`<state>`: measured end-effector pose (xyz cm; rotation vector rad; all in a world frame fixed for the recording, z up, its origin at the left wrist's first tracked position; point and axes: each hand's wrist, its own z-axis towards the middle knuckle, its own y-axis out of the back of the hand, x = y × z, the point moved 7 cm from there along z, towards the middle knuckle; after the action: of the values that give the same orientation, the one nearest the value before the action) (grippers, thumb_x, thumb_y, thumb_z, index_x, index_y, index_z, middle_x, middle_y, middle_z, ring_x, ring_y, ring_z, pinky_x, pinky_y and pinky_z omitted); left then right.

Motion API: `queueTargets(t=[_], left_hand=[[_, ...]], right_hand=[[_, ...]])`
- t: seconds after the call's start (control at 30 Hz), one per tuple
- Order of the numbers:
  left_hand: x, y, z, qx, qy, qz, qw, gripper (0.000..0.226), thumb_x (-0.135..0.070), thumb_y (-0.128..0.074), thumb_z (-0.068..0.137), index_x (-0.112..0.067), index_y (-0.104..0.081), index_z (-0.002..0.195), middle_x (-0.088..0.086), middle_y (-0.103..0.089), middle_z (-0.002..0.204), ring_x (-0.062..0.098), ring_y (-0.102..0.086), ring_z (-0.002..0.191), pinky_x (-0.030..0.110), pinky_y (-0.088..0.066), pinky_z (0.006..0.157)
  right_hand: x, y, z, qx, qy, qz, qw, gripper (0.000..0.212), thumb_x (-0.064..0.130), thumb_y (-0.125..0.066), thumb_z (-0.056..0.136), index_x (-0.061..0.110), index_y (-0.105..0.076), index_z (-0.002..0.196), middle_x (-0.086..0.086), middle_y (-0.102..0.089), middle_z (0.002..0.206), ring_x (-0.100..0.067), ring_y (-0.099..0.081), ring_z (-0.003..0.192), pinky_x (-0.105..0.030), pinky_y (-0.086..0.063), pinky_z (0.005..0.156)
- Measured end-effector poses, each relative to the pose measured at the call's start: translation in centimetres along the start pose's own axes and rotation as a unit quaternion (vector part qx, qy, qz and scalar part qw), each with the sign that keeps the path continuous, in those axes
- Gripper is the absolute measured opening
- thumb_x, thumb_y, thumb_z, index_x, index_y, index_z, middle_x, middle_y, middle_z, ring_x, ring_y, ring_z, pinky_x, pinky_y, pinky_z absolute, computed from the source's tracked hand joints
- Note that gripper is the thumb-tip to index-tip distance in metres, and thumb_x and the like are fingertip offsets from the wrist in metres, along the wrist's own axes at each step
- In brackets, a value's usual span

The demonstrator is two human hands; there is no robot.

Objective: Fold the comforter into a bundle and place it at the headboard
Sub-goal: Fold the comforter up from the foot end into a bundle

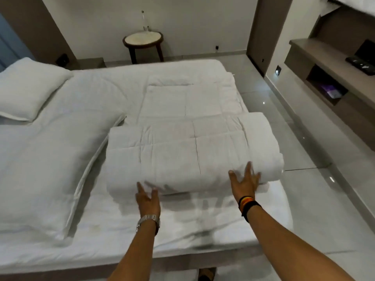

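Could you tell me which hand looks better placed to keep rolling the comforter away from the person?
Probably the right hand: its spread fingers already lie on the comforter roll's near edge. The left hand sits lower, at the roll's base by the sheet. Realistically both will push together.

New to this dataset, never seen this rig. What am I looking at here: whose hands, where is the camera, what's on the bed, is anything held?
There is no robot. A person wears one wide-angle camera on the head, looking forward and down, so both arms reach in from the bottom edge. The left hand, with a metal watch on its wrist, and the right hand, with dark wristbands, are spread open against the near edge of a white comforter, partly folded into a thick bundle. The fingers look flat on it rather than closed around it, though they are blurred. The bundle lies on a bed with white bedding. A pillow lies at the far left, and a round side table stands by the far wall.
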<state>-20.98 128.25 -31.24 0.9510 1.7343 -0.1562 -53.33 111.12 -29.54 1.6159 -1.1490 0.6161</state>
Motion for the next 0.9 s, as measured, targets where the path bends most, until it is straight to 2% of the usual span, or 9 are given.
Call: queueTargets(t=[0.1, 0.23, 0.3, 0.37, 0.47, 0.6, 0.7, 0.8, 0.9], left_hand=[[2.8, -1.1, 3.4, -0.057, 0.103, -0.071, 0.991, 0.094, -0.053, -0.063, 0.097, -0.045, 0.004, 0.163, 0.009, -0.022, 0.170, 0.038, -0.036, 0.150, 0.052, -0.034, 0.120], [2.5, -3.2, 9.4, -0.126, 0.137, -0.239, 0.953, 0.139, -0.069, -0.084, 0.068, -0.051, 0.022, 0.156, -0.010, -0.013, 0.171, 0.027, -0.037, 0.147, 0.064, -0.041, 0.110], [2.9, -4.0, 12.8, -0.172, 0.152, -0.304, 0.925, 0.156, -0.067, -0.093, 0.054, -0.054, 0.027, 0.152, -0.016, -0.007, 0.170, 0.023, -0.035, 0.147, 0.065, -0.042, 0.109], [2.5, -4.7, 15.0, -0.213, 0.161, -0.278, 0.923, 0.170, -0.068, -0.098, 0.040, -0.050, 0.027, 0.154, -0.018, 0.002, 0.171, 0.020, -0.029, 0.152, 0.062, -0.036, 0.116], [0.5, -5.7, 16.1, -0.249, 0.140, -0.221, 0.932, 0.158, -0.041, -0.101, 0.058, -0.024, 0.017, 0.163, -0.004, 0.007, 0.173, 0.015, -0.019, 0.156, 0.041, -0.023, 0.126], [-1.7, -6.1, 15.7, -0.265, 0.125, -0.221, 0.930, 0.140, -0.017, -0.097, 0.065, -0.032, 0.000, 0.165, -0.005, -0.018, 0.170, 0.017, -0.042, 0.141, 0.040, -0.033, 0.120], [-3.2, -5.1, 12.8, -0.271, 0.102, -0.225, 0.930, 0.130, -0.006, -0.092, 0.070, -0.031, -0.006, 0.164, -0.001, -0.033, 0.162, 0.011, -0.045, 0.126, 0.027, -0.032, 0.107], [-3.8, -3.9, 8.5, -0.263, 0.103, -0.222, 0.933, 0.129, -0.005, -0.091, 0.072, -0.034, -0.006, 0.164, 0.003, -0.038, 0.160, 0.020, -0.049, 0.131, 0.029, -0.033, 0.106], [-2.6, -2.1, 3.1, -0.237, 0.127, -0.220, 0.938, 0.129, -0.010, -0.091, 0.072, -0.042, -0.004, 0.162, 0.013, -0.047, 0.154, 0.035, -0.055, 0.130, 0.043, -0.039, 0.111]], right_hand=[[-3.7, -1.8, 2.4, -0.036, -0.130, 0.066, 0.989, 0.107, 0.068, -0.069, 0.085, 0.056, 0.009, 0.158, -0.014, 0.031, 0.167, -0.047, 0.005, 0.156, -0.062, -0.018, 0.121], [-3.3, -5.7, 7.3, -0.056, -0.157, 0.190, 0.968, 0.137, 0.082, -0.083, 0.055, 0.074, 0.027, 0.138, -0.014, 0.024, 0.169, -0.035, 0.005, 0.159, -0.072, -0.030, 0.114], [-2.0, -7.4, 10.0, -0.093, -0.177, 0.216, 0.956, 0.151, 0.074, -0.089, 0.053, 0.061, 0.028, 0.148, -0.023, 0.010, 0.170, -0.036, -0.007, 0.159, -0.066, -0.030, 0.117], [-0.5, -8.3, 12.3, -0.125, -0.183, 0.220, 0.950, 0.151, 0.061, -0.092, 0.060, 0.048, 0.023, 0.156, -0.029, 0.002, 0.169, -0.036, -0.010, 0.158, -0.059, -0.025, 0.119], [0.1, -8.8, 14.7, -0.159, -0.162, 0.232, 0.946, 0.147, 0.048, -0.097, 0.061, 0.049, 0.013, 0.159, -0.023, -0.014, 0.168, -0.034, -0.020, 0.156, -0.052, -0.027, 0.120], [0.5, -8.3, 15.1, -0.152, -0.150, 0.263, 0.941, 0.135, 0.025, -0.095, 0.069, 0.046, 0.000, 0.162, -0.005, -0.032, 0.162, -0.012, -0.043, 0.129, -0.027, -0.035, 0.107], [1.2, -7.0, 13.6, -0.147, -0.149, 0.281, 0.937, 0.123, 0.010, -0.089, 0.077, 0.044, -0.007, 0.163, 0.005, -0.038, 0.140, -0.013, -0.044, 0.113, -0.027, -0.036, 0.098], [0.9, -4.7, 10.6, -0.139, -0.142, 0.275, 0.941, 0.123, 0.008, -0.089, 0.076, 0.044, -0.010, 0.162, 0.000, -0.040, 0.147, -0.018, -0.048, 0.115, -0.032, -0.039, 0.100], [0.0, -1.6, 6.0, -0.136, -0.120, 0.274, 0.945, 0.125, 0.007, -0.090, 0.073, 0.043, -0.011, 0.162, -0.010, -0.033, 0.161, -0.029, -0.049, 0.134, -0.034, -0.039, 0.102]])
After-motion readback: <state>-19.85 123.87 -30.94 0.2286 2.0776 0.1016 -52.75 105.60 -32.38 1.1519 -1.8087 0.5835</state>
